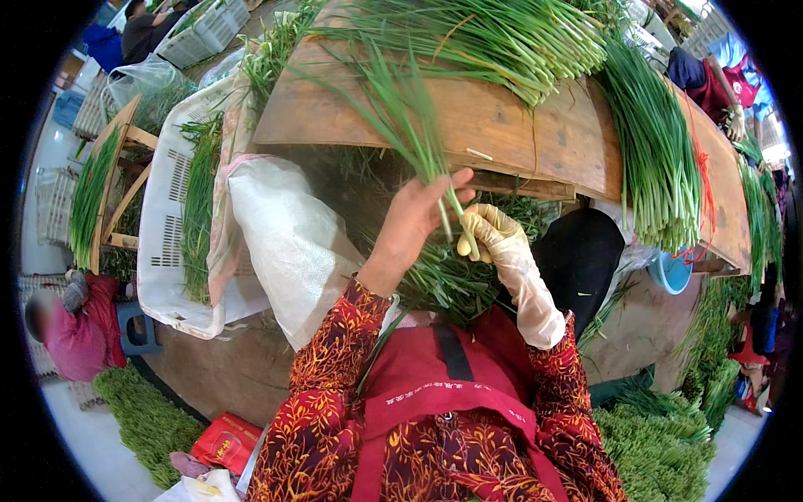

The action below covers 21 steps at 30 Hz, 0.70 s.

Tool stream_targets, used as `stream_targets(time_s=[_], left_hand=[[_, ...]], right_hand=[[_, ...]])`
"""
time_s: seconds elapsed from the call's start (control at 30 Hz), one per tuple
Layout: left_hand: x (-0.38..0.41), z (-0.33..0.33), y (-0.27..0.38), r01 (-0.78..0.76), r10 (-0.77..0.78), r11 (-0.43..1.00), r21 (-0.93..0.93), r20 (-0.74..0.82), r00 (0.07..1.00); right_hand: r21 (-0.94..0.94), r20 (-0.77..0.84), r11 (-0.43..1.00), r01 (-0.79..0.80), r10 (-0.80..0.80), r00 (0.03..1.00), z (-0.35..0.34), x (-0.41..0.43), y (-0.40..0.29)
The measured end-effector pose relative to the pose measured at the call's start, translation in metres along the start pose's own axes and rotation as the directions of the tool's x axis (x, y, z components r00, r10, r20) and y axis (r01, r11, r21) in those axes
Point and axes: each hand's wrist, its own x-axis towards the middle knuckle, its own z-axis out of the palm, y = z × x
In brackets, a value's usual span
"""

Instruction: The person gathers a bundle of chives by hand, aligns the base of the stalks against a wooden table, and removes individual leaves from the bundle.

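My bare left hand (411, 207) holds a few stalks of garlic chives (421, 141), their green leaves fanning up over the table edge and slightly blurred. At their pale lower ends, my right hand (492, 229), in a thin cream glove, pinches the base of a stalk between thumb and fingers. Loose leaves and trimmings (448, 276) lie in my lap below both hands. Beyond them, a large pile of chives (495, 44) rests on the wooden table (502, 119), stalk ends toward the right. Another thick bundle of chives (655, 150) hangs over the table's right edge.
A white woven sack (288, 232) and a white plastic crate (157, 282) with chives stand left. Red twine (702, 163) and a blue basin (671, 273) are right. Piled chives (652, 439) lie behind me. Other people work at left and at the far right.
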Motion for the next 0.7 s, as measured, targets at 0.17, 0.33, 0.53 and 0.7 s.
stream_targets(time_s=[0.17, 0.33, 0.53, 0.7], left_hand=[[-0.001, 0.003, 0.007, -0.024, 0.024, 1.0, -0.003, 0.041, 0.999], [-0.001, 0.006, 0.012, -0.022, 0.021, 1.0, 0.014, 0.085, 0.996], [0.001, 0.007, 0.007, 0.024, -0.011, 0.993, -0.114, 0.11, 0.994], [-0.002, -0.005, 0.005, 0.12, -0.054, 0.95, -0.29, 0.224, 0.973]], right_hand=[[-0.157, -0.127, 0.97, 0.186, -0.207, 0.97, -0.014, -0.003, -0.008], [-0.153, -0.152, 0.945, 0.29, -0.313, 0.938, -0.008, -0.003, -0.021], [-0.571, -0.101, 0.801, 0.18, -0.286, 0.953, 0.015, 0.001, -0.036], [-0.013, -0.029, 0.975, 0.223, -0.224, 0.974, -0.002, 0.01, -0.027]])
